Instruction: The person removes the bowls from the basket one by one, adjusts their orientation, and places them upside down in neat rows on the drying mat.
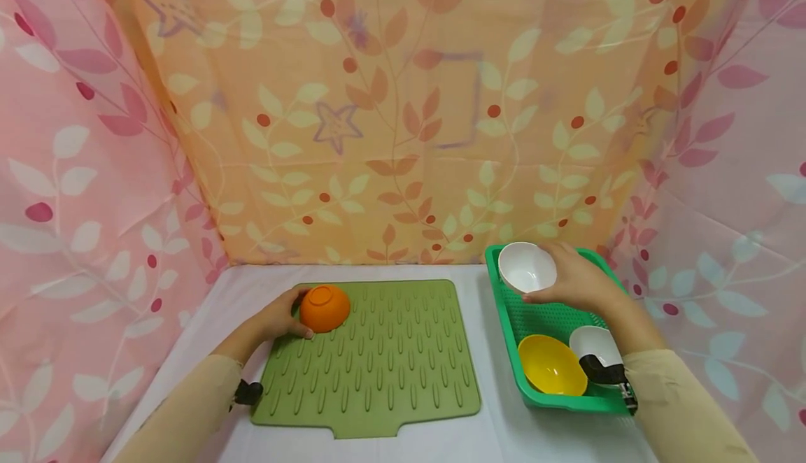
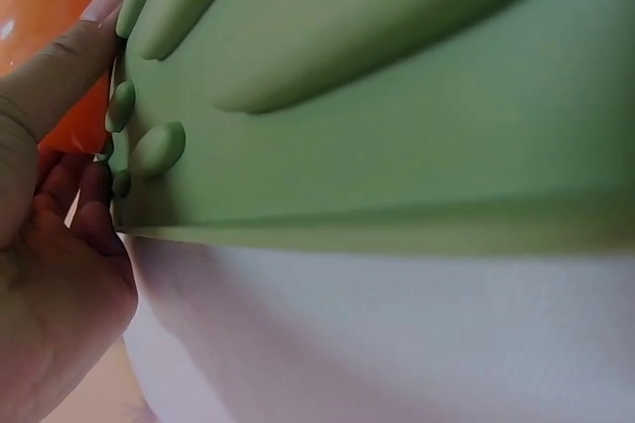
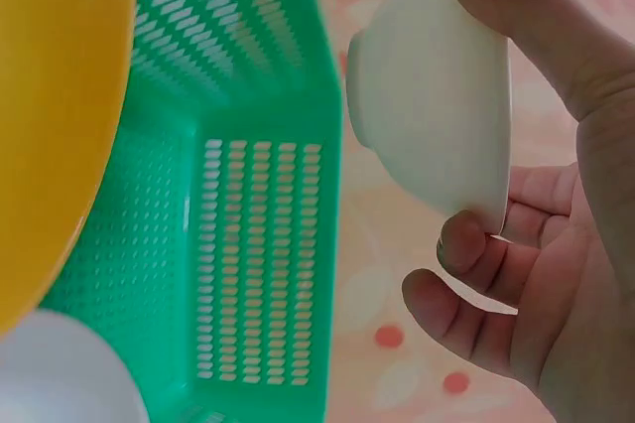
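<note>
An orange bowl (image 1: 325,308) lies upside down at the far left corner of the green drying mat (image 1: 403,351). My left hand (image 1: 281,316) holds it by its left side, thumb near the mat; the left wrist view shows only part of the orange bowl (image 2: 60,56). Over the far end of the green basket (image 1: 513,372), my right hand (image 1: 576,280) grips a small white bowl (image 1: 527,268) by the rim, its opening facing me. In the right wrist view, thumb and fingers pinch the white bowl (image 3: 432,95) at its edge, above the basket's rim.
Inside the basket sit a yellow bowl (image 1: 553,365) and another white bowl (image 1: 595,344), partly hidden by the right wrist strap. A white cloth (image 1: 441,442) covers the table. Patterned curtains (image 1: 403,134) enclose the back and both sides.
</note>
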`<state>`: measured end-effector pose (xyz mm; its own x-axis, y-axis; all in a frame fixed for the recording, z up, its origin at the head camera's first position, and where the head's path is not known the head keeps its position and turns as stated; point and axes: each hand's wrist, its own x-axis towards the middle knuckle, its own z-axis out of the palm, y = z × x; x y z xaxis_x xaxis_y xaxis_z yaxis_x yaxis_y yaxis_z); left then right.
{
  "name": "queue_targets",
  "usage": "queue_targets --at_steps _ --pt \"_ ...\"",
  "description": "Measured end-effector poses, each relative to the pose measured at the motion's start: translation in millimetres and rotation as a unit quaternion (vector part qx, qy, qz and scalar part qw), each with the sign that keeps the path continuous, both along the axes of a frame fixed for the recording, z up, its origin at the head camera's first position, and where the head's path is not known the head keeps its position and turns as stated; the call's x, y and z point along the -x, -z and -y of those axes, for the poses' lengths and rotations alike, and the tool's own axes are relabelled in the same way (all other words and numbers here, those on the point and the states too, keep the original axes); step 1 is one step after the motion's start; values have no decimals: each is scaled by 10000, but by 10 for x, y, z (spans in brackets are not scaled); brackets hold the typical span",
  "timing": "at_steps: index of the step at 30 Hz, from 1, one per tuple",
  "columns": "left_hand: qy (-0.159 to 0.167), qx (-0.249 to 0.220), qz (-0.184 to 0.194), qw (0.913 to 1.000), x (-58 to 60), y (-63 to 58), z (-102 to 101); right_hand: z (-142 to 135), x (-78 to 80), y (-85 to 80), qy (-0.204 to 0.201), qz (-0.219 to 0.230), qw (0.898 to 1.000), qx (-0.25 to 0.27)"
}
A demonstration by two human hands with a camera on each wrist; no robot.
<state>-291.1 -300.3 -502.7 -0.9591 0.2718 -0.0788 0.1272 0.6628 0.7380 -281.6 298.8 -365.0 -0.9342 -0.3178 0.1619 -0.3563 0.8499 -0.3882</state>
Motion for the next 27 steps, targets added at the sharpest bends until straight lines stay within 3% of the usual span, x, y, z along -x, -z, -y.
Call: queue_targets --at_steps 12,27 --pt "-12 12 44 10000 10 28 10 488 -297 -102 -196 -25 9993 309" --pt "-12 -67 -56 10000 30 51 24 1228 -636 47 -954 -772 9907 583"
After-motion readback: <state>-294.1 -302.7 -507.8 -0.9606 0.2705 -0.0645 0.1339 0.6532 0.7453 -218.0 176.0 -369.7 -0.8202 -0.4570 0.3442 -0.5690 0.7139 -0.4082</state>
